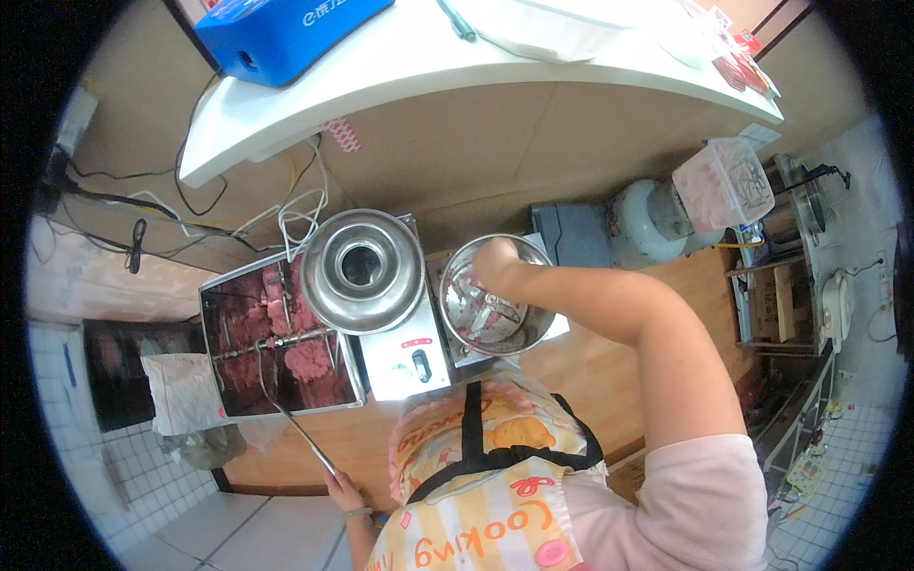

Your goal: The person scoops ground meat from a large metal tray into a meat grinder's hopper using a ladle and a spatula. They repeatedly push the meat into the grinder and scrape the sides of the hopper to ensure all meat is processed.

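Note:
My right hand reaches down into a round stainless-steel bowl with a metal blade at its bottom and smears on its wall. The fingers are hidden, so whether they grip anything is unclear. At the lower left, my left hand is closed around the handle of a long metal utensil. Its curved end hangs over a rectangular steel mixing trough and rests by the shaft with paddles. Pink ground meat lies in the trough.
Between trough and bowl stands a steel machine with a round feed pan and a switch. A white counter overhangs the far side, with a blue box. Cables hang left. A gas cylinder and plastic tub stand right.

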`<control>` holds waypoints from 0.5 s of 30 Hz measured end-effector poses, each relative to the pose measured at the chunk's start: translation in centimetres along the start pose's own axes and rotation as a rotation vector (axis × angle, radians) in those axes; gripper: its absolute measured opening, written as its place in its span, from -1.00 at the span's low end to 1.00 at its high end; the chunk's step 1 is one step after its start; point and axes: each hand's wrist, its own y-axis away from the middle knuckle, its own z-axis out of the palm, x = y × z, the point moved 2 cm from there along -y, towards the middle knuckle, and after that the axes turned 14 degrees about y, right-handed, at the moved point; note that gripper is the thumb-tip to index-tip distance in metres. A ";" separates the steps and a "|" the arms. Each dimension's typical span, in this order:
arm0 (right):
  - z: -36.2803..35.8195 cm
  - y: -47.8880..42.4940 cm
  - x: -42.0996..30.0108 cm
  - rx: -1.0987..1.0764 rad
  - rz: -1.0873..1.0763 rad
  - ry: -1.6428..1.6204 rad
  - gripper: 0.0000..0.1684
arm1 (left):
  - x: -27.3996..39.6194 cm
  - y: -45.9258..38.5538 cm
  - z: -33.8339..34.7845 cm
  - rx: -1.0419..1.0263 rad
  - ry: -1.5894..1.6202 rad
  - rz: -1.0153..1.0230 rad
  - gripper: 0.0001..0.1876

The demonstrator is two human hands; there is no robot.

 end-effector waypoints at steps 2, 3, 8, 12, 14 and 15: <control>2.0 -1.7 0.8 -0.071 0.113 -0.031 -0.73 | -0.5 -0.4 -0.4 -0.011 -0.008 0.042 -0.74; 2.4 -2.1 1.0 -0.072 0.117 -0.053 -0.73 | -0.5 -0.3 -0.6 -0.012 -0.010 0.022 -0.72; 3.4 -4.1 -0.3 -0.004 0.097 -0.126 -0.74 | 0.5 -0.1 0.0 -0.003 -0.014 -0.018 -0.69; 0.2 -2.0 -2.1 0.069 -0.011 -0.054 -0.75 | 0.0 -0.1 -0.6 -0.001 -0.023 -0.028 -0.74; 1.4 -1.7 -2.5 0.066 -0.053 -0.002 -0.75 | 0.4 0.0 0.1 0.007 -0.045 -0.058 -0.75; 1.5 -1.5 -2.3 0.073 -0.075 0.029 -0.75 | 0.4 -0.1 0.2 0.004 -0.054 -0.037 -0.75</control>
